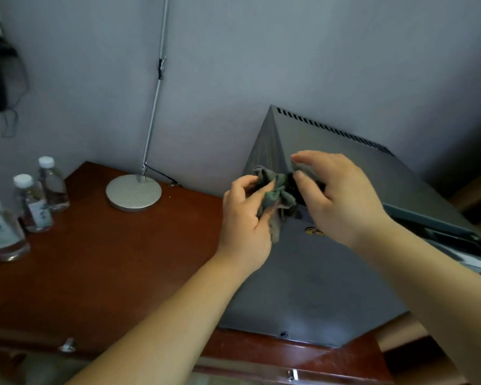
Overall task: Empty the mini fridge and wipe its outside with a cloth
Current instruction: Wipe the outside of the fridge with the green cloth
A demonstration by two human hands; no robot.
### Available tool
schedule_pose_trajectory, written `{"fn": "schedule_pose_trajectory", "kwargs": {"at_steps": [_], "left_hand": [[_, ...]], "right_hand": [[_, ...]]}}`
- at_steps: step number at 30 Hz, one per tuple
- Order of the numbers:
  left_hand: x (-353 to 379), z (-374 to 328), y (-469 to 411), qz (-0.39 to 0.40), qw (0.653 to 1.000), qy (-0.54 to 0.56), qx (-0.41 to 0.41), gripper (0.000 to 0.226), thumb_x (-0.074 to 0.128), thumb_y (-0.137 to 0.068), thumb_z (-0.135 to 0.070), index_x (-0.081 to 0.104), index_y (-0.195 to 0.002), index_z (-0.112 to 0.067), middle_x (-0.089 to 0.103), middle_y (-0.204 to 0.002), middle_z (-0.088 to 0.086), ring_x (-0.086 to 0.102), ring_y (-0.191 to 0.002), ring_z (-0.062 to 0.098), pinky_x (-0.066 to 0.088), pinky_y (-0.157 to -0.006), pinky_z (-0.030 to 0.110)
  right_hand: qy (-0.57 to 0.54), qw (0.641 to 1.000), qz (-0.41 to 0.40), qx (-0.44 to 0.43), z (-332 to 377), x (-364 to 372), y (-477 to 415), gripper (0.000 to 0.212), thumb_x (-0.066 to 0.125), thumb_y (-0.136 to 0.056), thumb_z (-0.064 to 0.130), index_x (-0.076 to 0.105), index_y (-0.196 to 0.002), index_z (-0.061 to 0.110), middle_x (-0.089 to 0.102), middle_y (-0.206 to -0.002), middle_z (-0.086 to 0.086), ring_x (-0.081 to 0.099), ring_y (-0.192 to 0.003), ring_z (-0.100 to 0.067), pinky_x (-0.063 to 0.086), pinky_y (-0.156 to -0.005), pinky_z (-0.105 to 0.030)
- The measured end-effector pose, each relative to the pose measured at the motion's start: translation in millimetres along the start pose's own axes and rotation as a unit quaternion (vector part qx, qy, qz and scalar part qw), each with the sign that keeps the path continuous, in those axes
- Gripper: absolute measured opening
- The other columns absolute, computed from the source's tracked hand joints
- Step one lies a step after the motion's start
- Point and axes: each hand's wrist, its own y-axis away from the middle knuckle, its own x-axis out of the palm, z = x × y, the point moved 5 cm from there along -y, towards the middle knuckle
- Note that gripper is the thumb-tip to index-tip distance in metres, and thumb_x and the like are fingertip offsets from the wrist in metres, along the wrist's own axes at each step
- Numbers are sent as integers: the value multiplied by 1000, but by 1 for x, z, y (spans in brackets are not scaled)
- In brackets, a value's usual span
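I can read no text from here. A small yellow emblem (312, 231) on the mini fridge (317, 287), centre frame, is half hidden behind the right hand (342, 201) and blurred. The labels on the bottles (41, 215) at the left edge are also illegible.

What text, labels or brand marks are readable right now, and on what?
None can be read.
Mini fridge: a yellow logo, partly behind the right hand, too blurred.
Water bottles: labels too blurred.
Cloth: no text.
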Motion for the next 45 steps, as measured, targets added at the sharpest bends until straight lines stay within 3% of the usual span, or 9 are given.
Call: {"fn": "schedule_pose_trajectory", "kwargs": {"at_steps": [4,10,21,25,29,32,36,40,45], "left_hand": [[5,0,-14,17,997,61,-39,35,57,-99,-11,61,-133,-19,58,-132,-4,55,-125,9,44,-110,38],[18,11,-10,45,976,178,-113,42,54,-100,-29,57,-140,-17,62,-138,2,55,-132,19,42,-112,51],[13,11,4,109,967,180,-141,49,56,-101,-44,52,-144,-22,56,-144,4,48,-138,27,35,-114,58],[12,25,-10,150,971,154,-103,48,53,-102,-38,45,-149,-30,50,-151,-4,43,-142,17,35,-116,50],[13,29,-30,210,974,66,-54,51,39,-96,-26,29,-136,-56,35,-154,-19,32,-146,4,31,-120,35],[19,34,-51,264,962,68,-15,58,42,-99,-30,21,-152,-42,19,-159,-22,13,-151,0,18,-125,34],[25,44,-69,304,951,58,12,61,38,-100,-37,6,-152,-41,4,-160,-26,-3,-150,-6,7,-125,26],[30,52,-74,324,945,24,42,65,38,-106,-40,-4,-155,-40,-4,-165,-21,-12,-150,-4,4,-126,38],[33,55,-77,340,932,-93,80,70,35,-108,-44,-14,-158,-34,-21,-163,-22,-27,-147,-1,-9,-124,40]], "right_hand": [[2,992,113,57,-9,11,-7,48,39,-104,43,47,-148,24,41,-157,5,30,-147,-12,25,-116,-32],[18,992,114,48,-8,11,-4,53,37,-104,45,43,-151,22,38,-160,2,28,-149,-14,22,-119,-32],[11,993,110,44,-11,12,-6,55,37,-101,49,42,-151,27,36,-160,7,27,-149,-11,20,-119,-30],[0,989,131,76,-11,11,-8,55,41,-99,52,40,-151,35,35,-158,15,25,-147,-5,18,-116,-24],[-27,978,141,152,-13,13,-23,51,47,-94,56,49,-143,41,45,-143,19,35,-137,-8,29,-115,-33],[3,972,139,188,-6,20,-34,55,43,-95,60,45,-146,41,40,-151,17,30,-145,-11,26,-119,-40],[30,960,163,225,-2,28,-37,58,37,-98,55,30,-154,44,19,-165,17,5,-153,-5,7,-122,-29],[42,959,162,230,-1,28,-36,55,36,-102,56,27,-155,44,16,-165,18,5,-153,-3,6,-120,-26],[46,957,165,233,-1,28,-36,60,39,-103,50,20,-158,39,17,-166,15,7,-153,-4,6,-121,-26]]}}
